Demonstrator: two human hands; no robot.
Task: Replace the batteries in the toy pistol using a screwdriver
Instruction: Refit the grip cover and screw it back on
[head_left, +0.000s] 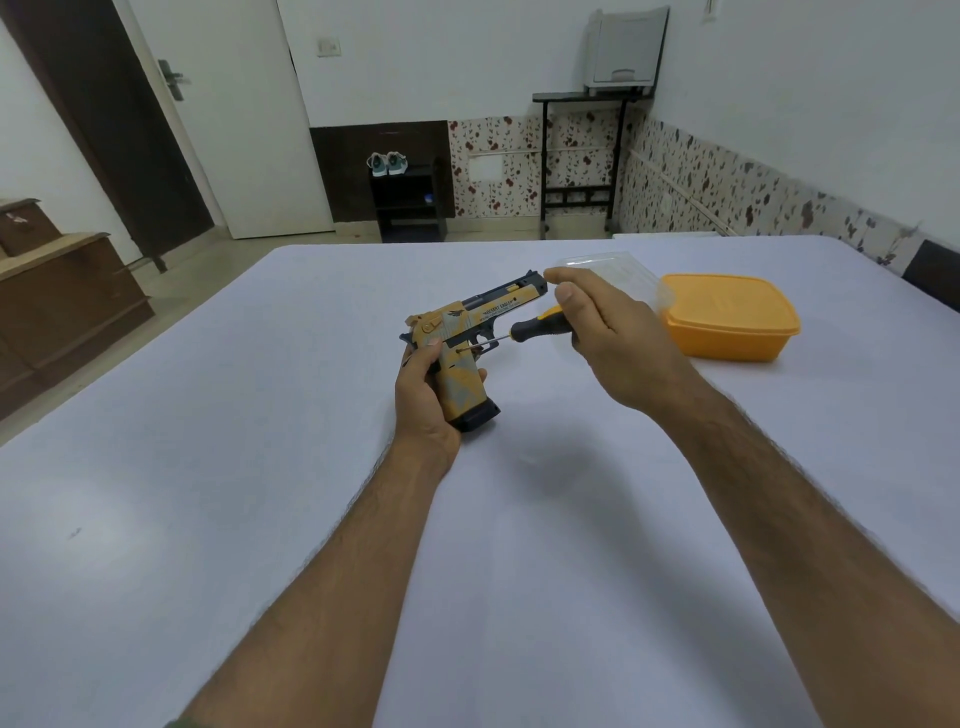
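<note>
Your left hand (423, 395) grips the toy pistol (467, 338) by its handle above the white bed (208, 467). Your right hand (597, 332) holds the screwdriver (535, 325), tip set against the pistol's handle.

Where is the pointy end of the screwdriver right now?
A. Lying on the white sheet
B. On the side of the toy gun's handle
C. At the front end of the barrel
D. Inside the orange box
B: the screwdriver, held in the right hand, has its tip against the side of the toy gun's grip, which the left hand holds.
</note>
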